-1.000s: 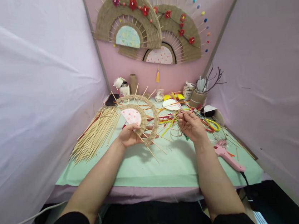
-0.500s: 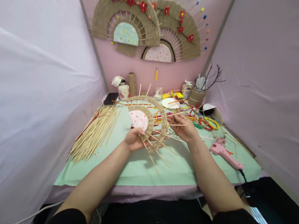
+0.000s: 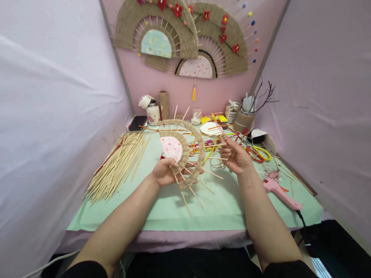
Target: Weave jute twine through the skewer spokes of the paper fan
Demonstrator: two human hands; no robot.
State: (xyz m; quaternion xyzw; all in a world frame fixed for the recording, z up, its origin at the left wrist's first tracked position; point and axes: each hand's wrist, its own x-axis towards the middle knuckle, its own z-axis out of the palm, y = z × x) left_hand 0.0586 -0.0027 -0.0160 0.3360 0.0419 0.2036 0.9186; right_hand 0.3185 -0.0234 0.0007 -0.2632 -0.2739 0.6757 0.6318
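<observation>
My left hand [image 3: 163,172] grips the lower edge of a half-woven fan [image 3: 187,150], a jute arc with a pink dotted centre and thin sticks poking out of it. The fan is held up above the mint-green mat [image 3: 166,208]. My right hand [image 3: 237,157] is closed in a pinch just right of the fan, on a thin jute cord [image 3: 220,162] that loops down towards the table. Both forearms reach in from the bottom of the view.
A bundle of bamboo sticks [image 3: 118,164] lies on the left. A pink glue gun [image 3: 278,191] rests at the right. Coloured strips [image 3: 256,152], a paper cup holder [image 3: 245,121], a jar [image 3: 153,112] and a twine spool [image 3: 164,104] stand behind. Two finished fans [image 3: 190,31] hang on the back wall.
The fan has shifted to the right and turned clockwise in my left hand. My right hand came in to the fan's edge, then drew back to the right and up with the cord.
</observation>
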